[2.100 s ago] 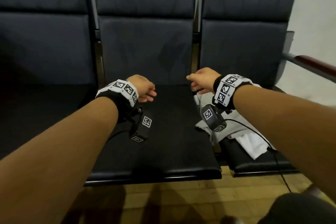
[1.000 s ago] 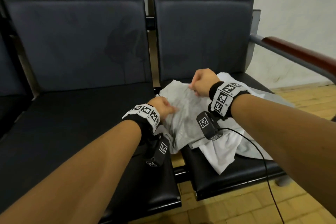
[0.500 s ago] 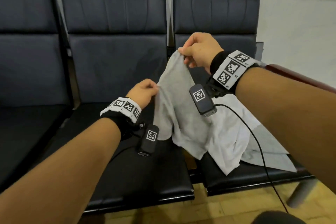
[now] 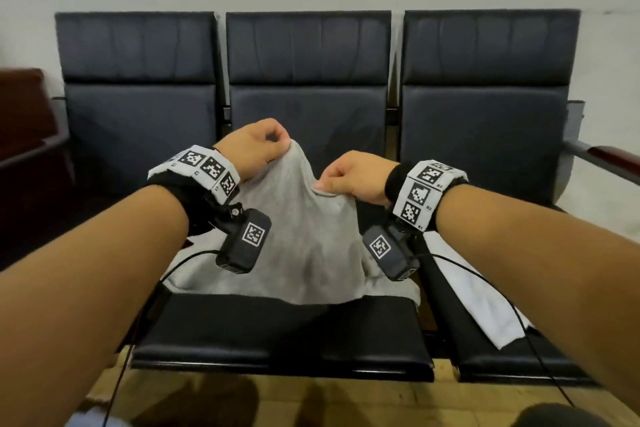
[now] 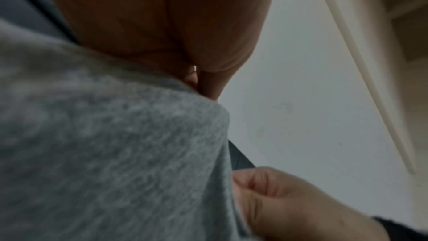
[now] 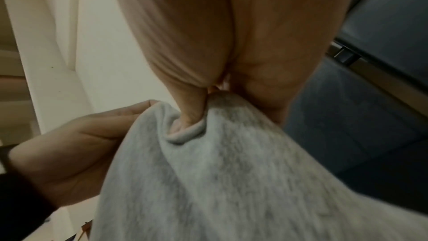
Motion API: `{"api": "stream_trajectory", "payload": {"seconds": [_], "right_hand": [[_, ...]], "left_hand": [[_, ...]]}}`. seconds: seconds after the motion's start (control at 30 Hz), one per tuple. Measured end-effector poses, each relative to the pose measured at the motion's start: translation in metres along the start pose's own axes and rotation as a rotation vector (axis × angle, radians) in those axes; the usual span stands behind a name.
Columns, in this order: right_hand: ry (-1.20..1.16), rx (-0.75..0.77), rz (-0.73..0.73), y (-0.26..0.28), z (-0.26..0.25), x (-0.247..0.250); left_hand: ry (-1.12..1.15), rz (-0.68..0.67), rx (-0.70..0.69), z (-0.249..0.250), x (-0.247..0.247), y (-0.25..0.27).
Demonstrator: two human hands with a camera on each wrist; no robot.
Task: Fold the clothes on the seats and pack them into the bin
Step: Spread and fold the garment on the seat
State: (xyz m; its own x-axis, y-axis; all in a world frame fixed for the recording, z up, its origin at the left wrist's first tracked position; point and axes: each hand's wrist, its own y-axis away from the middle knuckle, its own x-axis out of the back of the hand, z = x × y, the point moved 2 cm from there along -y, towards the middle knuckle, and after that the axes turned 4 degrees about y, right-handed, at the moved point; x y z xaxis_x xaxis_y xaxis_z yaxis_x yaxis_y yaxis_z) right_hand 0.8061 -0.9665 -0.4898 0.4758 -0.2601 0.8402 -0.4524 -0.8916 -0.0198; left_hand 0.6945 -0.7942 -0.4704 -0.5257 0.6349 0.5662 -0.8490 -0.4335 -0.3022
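Left hand (image 4: 254,149) pinching the top edge of a grey garment (image 4: 304,246), thumb and fingers closed on the cloth. Right hand (image 4: 356,177) pinching the same edge a little lower and to the right, thumb pressed flat on the fabric. Garment lifted between the 2 hands above the middle seat (image 4: 277,333) of 3 dark seats, lower part draped on the cushion, bottom hem lying across it. White cloth (image 4: 478,302) spread flat on the right seat (image 4: 512,364), just beside the grey garment. Same 2 grips close up in the wrist views: left hand (image 5: 162,30) closed on grey fabric (image 5: 111,162) with the right hand (image 5: 289,204) alongside; right hand (image 6: 231,43) with a fold of the garment (image 6: 208,180) bunched round a finger, left hand (image 6: 76,144) behind the cloth. Bin for packing out of sight.
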Motion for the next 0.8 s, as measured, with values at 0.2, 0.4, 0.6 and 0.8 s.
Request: {"api": "stream_trajectory", "payload": {"seconds": [0.2, 0.4, 0.6, 0.8], "right_hand": [[-0.165, -0.149, 0.341, -0.015, 0.025, 0.003], [-0.05, -0.254, 0.388, -0.019, 0.044, 0.0], [0.05, -0.12, 0.315, -0.025, 0.038, -0.016], [-0.166, 0.023, -0.049, -0.014, -0.004, -0.088]], "left_hand": [[-0.316, -0.272, 0.205, -0.042, 0.021, 0.043], [-0.266, -0.333, 0.297, -0.084, 0.012, 0.06], [0.258, -0.135, 0.361, -0.082, 0.006, 0.052], [0.692, 0.068, 0.443, -0.08, -0.029, 0.053]]}}
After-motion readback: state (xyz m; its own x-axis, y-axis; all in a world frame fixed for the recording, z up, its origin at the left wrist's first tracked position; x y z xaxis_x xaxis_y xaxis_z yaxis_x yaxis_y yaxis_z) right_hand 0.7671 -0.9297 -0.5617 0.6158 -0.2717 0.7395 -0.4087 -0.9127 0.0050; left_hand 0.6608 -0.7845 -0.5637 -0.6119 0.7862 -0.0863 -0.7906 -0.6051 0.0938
